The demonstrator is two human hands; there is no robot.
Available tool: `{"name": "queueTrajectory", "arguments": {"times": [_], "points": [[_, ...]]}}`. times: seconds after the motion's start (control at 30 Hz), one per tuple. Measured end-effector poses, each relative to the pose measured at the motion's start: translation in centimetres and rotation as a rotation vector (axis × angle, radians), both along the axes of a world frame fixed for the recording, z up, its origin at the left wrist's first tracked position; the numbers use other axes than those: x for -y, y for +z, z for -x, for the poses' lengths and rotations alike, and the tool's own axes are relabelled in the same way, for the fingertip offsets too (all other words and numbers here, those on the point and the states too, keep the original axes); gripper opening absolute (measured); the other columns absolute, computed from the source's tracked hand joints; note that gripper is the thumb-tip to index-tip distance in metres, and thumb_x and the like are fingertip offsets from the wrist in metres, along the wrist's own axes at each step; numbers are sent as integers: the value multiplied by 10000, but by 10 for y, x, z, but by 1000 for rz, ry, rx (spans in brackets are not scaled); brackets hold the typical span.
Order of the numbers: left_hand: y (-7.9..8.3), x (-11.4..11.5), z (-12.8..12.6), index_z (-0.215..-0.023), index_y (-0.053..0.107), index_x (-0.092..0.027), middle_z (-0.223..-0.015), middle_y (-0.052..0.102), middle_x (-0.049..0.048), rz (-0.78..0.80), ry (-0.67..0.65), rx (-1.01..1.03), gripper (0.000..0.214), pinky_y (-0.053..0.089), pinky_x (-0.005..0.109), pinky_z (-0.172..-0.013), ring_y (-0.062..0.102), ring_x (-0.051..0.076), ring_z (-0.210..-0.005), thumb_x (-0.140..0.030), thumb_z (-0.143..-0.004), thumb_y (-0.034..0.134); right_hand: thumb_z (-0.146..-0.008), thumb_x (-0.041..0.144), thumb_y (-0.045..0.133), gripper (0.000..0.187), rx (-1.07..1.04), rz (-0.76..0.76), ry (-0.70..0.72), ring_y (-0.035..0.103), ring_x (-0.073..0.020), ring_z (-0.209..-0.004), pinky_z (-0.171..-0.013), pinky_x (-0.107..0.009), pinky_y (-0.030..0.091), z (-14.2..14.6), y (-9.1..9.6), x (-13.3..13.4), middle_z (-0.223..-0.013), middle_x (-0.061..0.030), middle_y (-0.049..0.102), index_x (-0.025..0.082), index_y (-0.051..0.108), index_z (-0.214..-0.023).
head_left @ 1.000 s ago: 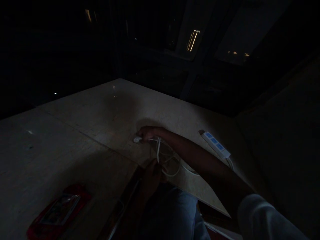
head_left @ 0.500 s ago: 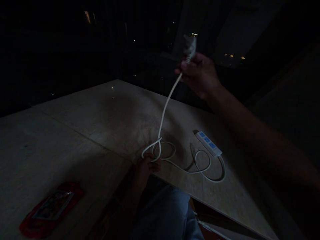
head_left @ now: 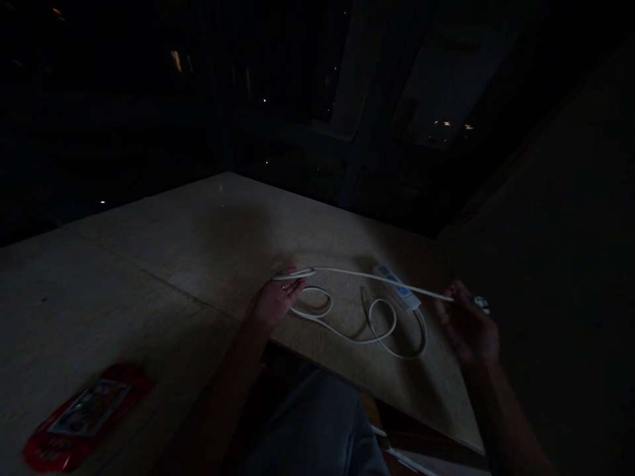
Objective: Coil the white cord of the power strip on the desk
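The scene is very dark. A white cable point(head_left: 357, 272) stretches between my two hands over a pale wooden tabletop point(head_left: 208, 244). My left hand point(head_left: 278, 297) lies palm up with its fingers out, and a loop of the cable rests over its fingertips. My right hand point(head_left: 466, 324) is closed on the cable near its plug end point(head_left: 481, 304), out past the table's right side. The cable leads back in loose loops point(head_left: 381, 327) to a white power strip with blue sockets point(head_left: 399, 289) lying on the table.
A red packet point(head_left: 82, 413) lies at the near left of the table. My legs in blue jeans point(head_left: 317, 430) show below the table's angled front edge. Dark window frames with small lights stand behind the table.
My right hand has come down from high above the table to the right side, pulling the cable out level. My left hand has opened under the loop. The view has tilted slightly.
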State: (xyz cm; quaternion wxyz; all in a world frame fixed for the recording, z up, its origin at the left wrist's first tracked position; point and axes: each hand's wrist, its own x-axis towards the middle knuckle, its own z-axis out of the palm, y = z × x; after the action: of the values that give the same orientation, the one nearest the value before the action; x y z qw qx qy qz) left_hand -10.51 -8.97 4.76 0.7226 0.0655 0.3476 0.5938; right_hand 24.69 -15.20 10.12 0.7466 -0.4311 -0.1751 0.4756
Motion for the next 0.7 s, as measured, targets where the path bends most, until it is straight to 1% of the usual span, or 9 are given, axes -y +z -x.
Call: {"name": "queueTrajectory", "arguments": {"times": [0.13, 0.23, 0.3, 0.37, 0.4, 0.47, 0.53, 0.6, 0.7], "points": [[7, -2, -1, -1074, 673, -111, -967, 742, 165, -84, -46, 80, 361, 552, 473, -927, 705, 291, -1022, -164, -795, 451, -658, 158, 809, 293, -42, 74, -22, 705, -92, -698, -723, -193, 610, -14, -50, 35, -810, 20, 736, 198, 726, -936], [13, 3, 0, -1121, 671, -82, -1037, 729, 206, -115, -96, 122, 427, 550, 513, -922, 680, 327, -1081, -235, -782, 461, -595, 207, 871, 428, -7, 132, -24, 719, -118, -720, -750, -221, 618, -19, -70, 54, -864, 0, 750, 217, 737, -1001], [20, 7, 0, -1130, 672, -74, -1082, 717, 221, -129, -136, 120, 450, 556, 525, -907, 671, 338, -1094, -286, -790, 468, -568, 241, 896, 505, 51, 169, -22, 724, -136, -725, -754, -247, 625, -21, -75, 65, -899, -11, 754, 238, 734, -1047], [29, 10, -2, -1075, 687, -80, -1065, 721, 211, -111, -179, 93, 402, 577, 487, -873, 686, 317, -1044, -317, -823, 483, -532, 258, 913, 556, 82, 206, -33, 725, -148, -725, -735, -257, 629, -23, -76, 75, -917, -17, 753, 254, 734, -1058], [33, 12, -4, -1024, 696, -84, -1026, 728, 196, -95, -192, 70, 345, 588, 441, -844, 700, 287, -987, -298, -836, 501, -516, 264, 920, 567, 84, 221, -44, 726, -151, -732, -729, -257, 629, -24, -76, 80, -922, -20, 752, 260, 737, -1052], [42, 14, -10, -929, 698, -92, -953, 738, 155, -80, -205, 2, 204, 590, 320, -753, 707, 200, -828, -167, -822, 542, -506, 291, 927, 551, 88, 233, -57, 731, -163, -767, -768, -280, 628, -24, -74, 88, -931, -27, 750, 269, 745, -1025], [49, 16, -17, -890, 693, -90, -944, 738, 126, -108, -195, -64, 191, 546, 220, -634, 663, 116, -680, -30, -778, 550, -528, 350, 921, 500, 110, 207, -51, 739, -194, -835, -855, -343, 613, -22, -72, 96, -941, -46, 751, 275, 752, -992], [55, 16, -23, -884, 685, -92, -945, 731, 109, -137, -163, -66, 214, 488, 175, -540, 606, 68, -588, 17, -788, 528, -544, 411, 910, 452, 134, 169, 1, 739, -243, -919, -927, -419, 583, -16, -71, 102, -958, -74, 754, 264, 759, -944], [64, 13, -32, -832, 653, -94, -786, 686, 62, -106, -102, 55, 227, 432, 151, -481, 534, 38, -507, 1, -874, 451, -555, 416, 910, 382, 169, 167, 120, 723, -298, -1013, -949, -463, 561, 4, -74, 108, -995, -110, 758, 229, 760, -853]]}}
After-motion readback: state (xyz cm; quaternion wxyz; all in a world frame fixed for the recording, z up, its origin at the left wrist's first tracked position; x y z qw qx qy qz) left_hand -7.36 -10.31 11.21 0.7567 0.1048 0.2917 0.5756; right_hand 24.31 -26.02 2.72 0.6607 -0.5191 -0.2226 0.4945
